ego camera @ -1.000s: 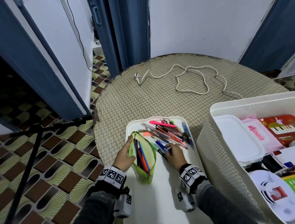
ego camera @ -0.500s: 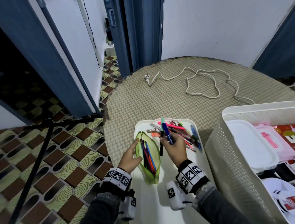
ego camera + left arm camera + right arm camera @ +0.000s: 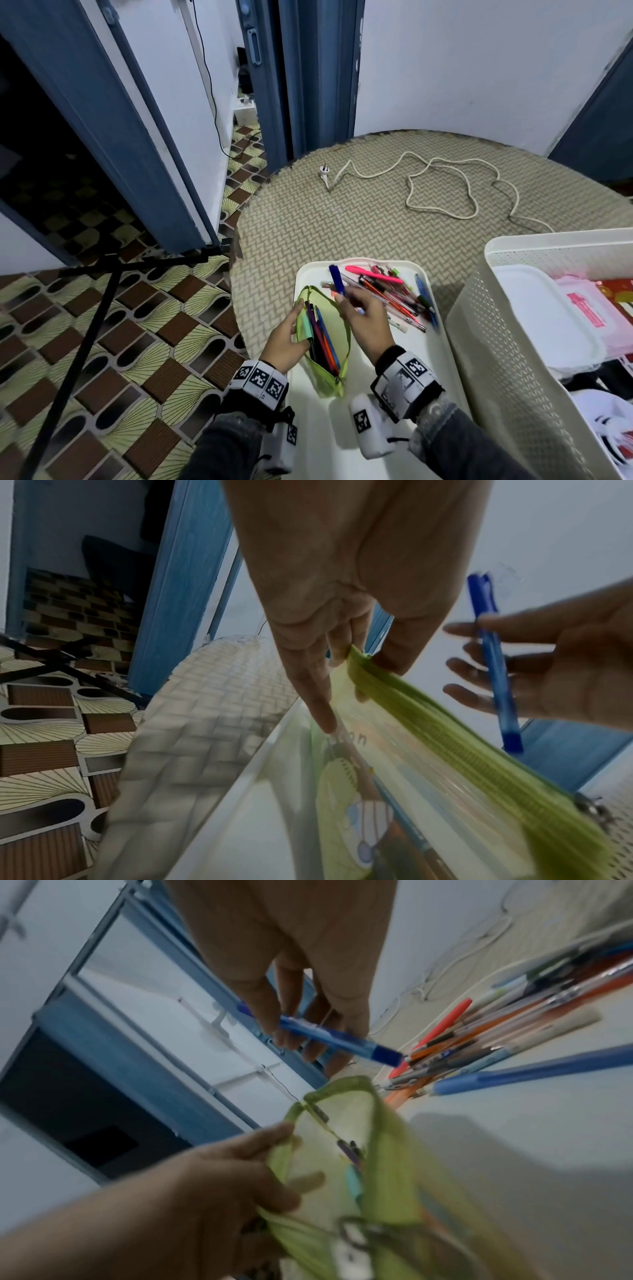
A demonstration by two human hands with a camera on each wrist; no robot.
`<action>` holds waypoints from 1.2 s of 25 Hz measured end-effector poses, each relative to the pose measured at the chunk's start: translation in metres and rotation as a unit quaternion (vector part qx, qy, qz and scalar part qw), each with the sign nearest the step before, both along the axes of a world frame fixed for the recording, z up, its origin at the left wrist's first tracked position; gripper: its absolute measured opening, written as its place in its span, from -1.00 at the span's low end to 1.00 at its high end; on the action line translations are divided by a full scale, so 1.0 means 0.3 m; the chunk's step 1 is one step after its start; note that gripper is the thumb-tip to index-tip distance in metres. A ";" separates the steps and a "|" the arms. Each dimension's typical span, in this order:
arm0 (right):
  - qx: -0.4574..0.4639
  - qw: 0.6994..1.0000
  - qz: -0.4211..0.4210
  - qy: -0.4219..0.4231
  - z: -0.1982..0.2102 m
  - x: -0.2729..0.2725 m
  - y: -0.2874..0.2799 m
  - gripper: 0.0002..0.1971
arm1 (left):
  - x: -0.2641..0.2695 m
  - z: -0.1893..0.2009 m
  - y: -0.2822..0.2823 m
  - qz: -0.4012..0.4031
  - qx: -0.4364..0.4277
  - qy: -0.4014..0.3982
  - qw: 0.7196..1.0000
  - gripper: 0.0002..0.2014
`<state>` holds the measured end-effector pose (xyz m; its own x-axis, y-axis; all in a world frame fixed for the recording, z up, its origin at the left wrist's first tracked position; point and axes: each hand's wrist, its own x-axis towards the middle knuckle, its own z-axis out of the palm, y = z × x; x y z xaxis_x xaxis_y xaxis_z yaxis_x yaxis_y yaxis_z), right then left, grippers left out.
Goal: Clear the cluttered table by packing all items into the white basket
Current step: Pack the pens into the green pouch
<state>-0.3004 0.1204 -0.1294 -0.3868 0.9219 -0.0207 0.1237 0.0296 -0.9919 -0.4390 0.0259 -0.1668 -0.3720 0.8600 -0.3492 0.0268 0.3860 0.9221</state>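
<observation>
A green pencil pouch (image 3: pixel 325 339) lies unzipped on the white tray (image 3: pixel 370 431), with several pens inside. My left hand (image 3: pixel 286 337) pinches the pouch's left rim (image 3: pixel 363 660) and keeps its mouth wide. Just above the pouch's far end my right hand (image 3: pixel 363 318) holds a blue pen (image 3: pixel 337 279) between thumb and fingers (image 3: pixel 274 1020); the pen (image 3: pixel 342 1039) sticks up past them. A heap of loose pens (image 3: pixel 390 291) lies on the tray beyond that hand. The white basket (image 3: pixel 486 346) stands to the right, holding several items.
A white power cord with plug (image 3: pixel 442 185) sprawls over the far half of the round woven table (image 3: pixel 342 219). A black tripod leg (image 3: pixel 85 342) crosses the patterned floor on the left. Blue doors (image 3: pixel 308 78) and white walls stand behind the table.
My right hand lifted the blue pen off the tray, and a teal and a black pen it held half a second ago are gone from it. The left hand kept gripping the pouch.
</observation>
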 end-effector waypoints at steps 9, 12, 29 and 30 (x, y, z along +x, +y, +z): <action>0.042 0.948 0.154 -0.277 -0.050 -0.022 -0.021 -0.70 | -0.004 -0.018 0.013 -0.014 -0.007 -0.008 1.000 -0.13; 0.130 0.966 0.052 -0.219 -0.038 0.003 0.011 -0.84 | -0.010 -0.022 0.014 0.002 0.005 -0.024 1.000 -0.12; 0.039 0.993 -0.091 -0.066 -0.036 0.091 0.090 -0.42 | -0.035 -0.013 0.067 0.014 0.013 -0.014 1.000 -0.13; 0.054 0.995 -0.086 -0.010 0.005 0.068 0.089 -0.34 | -0.029 -0.004 0.073 0.018 0.011 -0.009 1.000 -0.16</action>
<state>-0.2800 0.1471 -0.1279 -0.2229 0.9718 0.0765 0.1559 0.1130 -0.9813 -0.4477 0.0478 -0.1681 -0.3960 0.8542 -0.3369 -0.0037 0.3654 0.9308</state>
